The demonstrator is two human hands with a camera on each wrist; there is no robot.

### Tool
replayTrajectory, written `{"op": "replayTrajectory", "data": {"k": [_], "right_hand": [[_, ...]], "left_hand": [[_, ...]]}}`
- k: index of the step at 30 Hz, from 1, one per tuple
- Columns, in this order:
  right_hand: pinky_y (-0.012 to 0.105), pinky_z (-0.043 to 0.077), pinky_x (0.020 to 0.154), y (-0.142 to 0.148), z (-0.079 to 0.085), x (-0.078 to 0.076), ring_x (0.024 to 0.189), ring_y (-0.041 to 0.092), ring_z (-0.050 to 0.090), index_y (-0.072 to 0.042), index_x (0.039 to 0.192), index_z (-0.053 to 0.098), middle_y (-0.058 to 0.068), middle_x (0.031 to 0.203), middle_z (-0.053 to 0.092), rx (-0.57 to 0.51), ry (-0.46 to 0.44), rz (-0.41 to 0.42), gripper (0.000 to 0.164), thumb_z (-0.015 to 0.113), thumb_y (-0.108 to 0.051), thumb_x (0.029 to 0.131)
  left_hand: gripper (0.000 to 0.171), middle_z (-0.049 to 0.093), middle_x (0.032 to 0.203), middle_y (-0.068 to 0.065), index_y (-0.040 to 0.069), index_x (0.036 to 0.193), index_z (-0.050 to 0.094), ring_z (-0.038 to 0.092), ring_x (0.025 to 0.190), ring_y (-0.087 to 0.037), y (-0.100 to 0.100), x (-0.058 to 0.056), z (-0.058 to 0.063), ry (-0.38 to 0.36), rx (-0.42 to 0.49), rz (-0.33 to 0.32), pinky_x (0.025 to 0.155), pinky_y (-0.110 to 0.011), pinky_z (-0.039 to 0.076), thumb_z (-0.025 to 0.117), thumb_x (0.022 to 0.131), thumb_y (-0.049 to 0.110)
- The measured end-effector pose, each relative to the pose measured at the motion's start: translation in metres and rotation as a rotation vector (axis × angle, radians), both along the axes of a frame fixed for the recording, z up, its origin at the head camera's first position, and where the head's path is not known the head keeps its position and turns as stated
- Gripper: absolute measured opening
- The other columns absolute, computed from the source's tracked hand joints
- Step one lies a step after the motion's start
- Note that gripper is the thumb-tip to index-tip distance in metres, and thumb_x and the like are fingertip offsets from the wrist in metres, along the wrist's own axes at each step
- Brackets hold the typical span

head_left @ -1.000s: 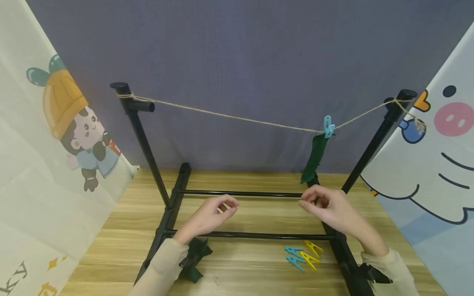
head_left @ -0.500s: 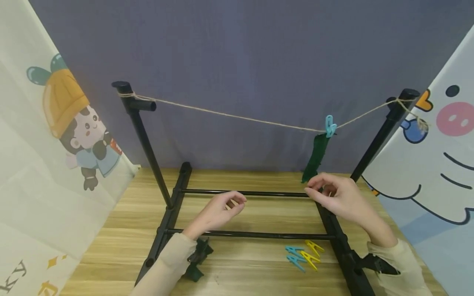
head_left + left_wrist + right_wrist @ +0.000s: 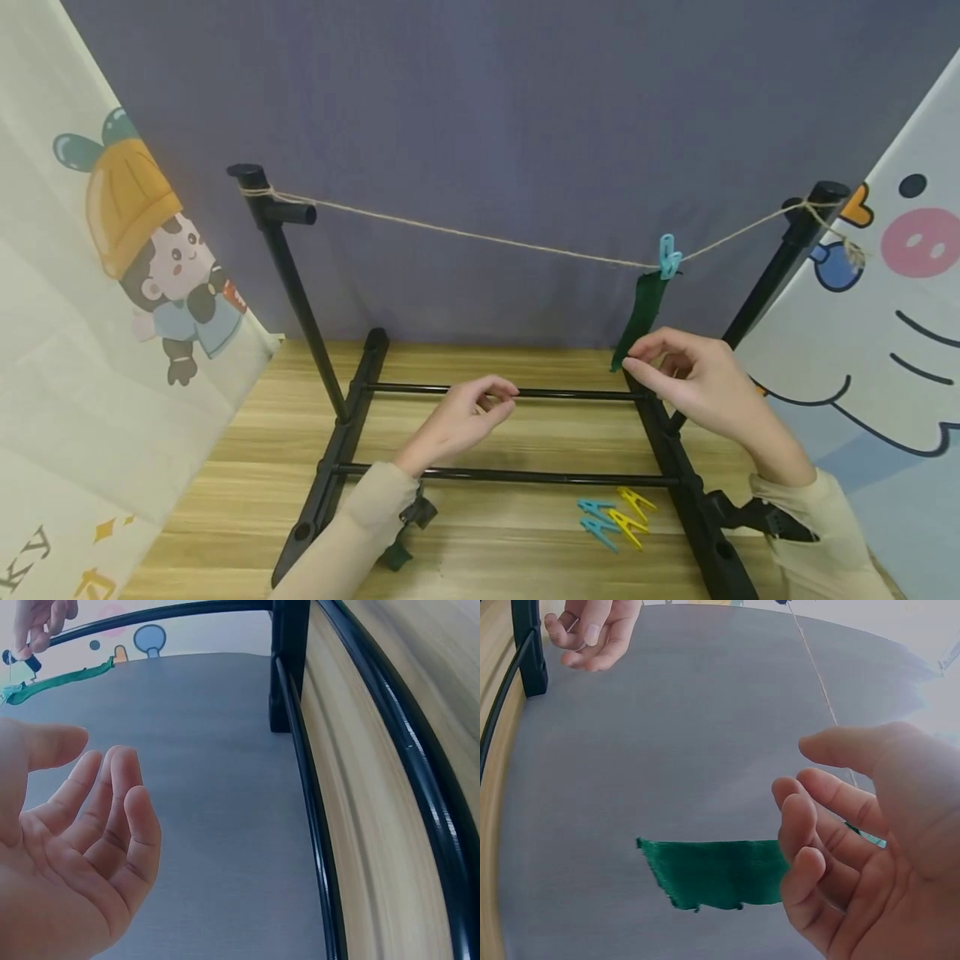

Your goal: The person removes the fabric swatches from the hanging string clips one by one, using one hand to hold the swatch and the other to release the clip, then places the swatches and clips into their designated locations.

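Observation:
A green cloth strip (image 3: pixel 643 312) hangs from the twine line (image 3: pixel 480 237), clipped by a light blue clothespin (image 3: pixel 668 257). My right hand (image 3: pixel 701 383) is just below and right of the strip, fingers loosely bent and holding nothing. In the right wrist view that hand overlaps one end of the green strip (image 3: pixel 712 874). Over the frame's middle hovers my left hand (image 3: pixel 463 418), relaxed, its palm bare in the left wrist view. Near my left sleeve lies a dark green cloth piece (image 3: pixel 396 556), partly hidden. Blue clothespins (image 3: pixel 598 527) and yellow clothespins (image 3: pixel 628 527) lie on the table.
A black pipe frame stands on the wooden table (image 3: pixel 495 542). Its left post (image 3: pixel 296 292) and right post (image 3: pixel 772 271) carry the twine. A rear crossbar (image 3: pixel 570 393) and a front crossbar (image 3: pixel 555 477) join its side rails. Behind is a grey-blue backdrop (image 3: pixel 465 108).
Both hands have drifted right and slightly upward. The right hand has risen beside the hanging strip's lower end. The strip, its clothespin and the clothespins on the table stay put.

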State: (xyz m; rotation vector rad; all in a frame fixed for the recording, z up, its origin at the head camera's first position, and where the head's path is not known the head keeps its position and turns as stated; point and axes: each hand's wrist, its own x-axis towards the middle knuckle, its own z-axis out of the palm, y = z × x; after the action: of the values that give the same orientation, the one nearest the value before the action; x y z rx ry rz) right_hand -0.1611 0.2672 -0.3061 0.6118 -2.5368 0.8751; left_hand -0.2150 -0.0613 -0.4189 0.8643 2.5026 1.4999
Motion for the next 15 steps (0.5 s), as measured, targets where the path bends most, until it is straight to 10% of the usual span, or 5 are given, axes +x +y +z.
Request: {"op": "replayTrajectory", "data": {"k": [15], "right_hand": [[0.026, 0.034, 0.044, 0.006, 0.019, -0.007, 0.048, 0.007, 0.046, -0.013, 0.107, 0.076, -0.013, 0.073, 0.064, -0.123, 0.111, -0.001, 0.018, 0.078, -0.002, 0.093]], "left_hand": [[0.027, 0.074, 0.122, 0.004, 0.023, 0.133, 0.069, 0.068, 0.094, -0.01, 0.019, -0.003, 0.02, 0.024, -0.013, -0.001, 0.077, -0.031, 0.057, 0.062, 0.109, 0.031]]}}
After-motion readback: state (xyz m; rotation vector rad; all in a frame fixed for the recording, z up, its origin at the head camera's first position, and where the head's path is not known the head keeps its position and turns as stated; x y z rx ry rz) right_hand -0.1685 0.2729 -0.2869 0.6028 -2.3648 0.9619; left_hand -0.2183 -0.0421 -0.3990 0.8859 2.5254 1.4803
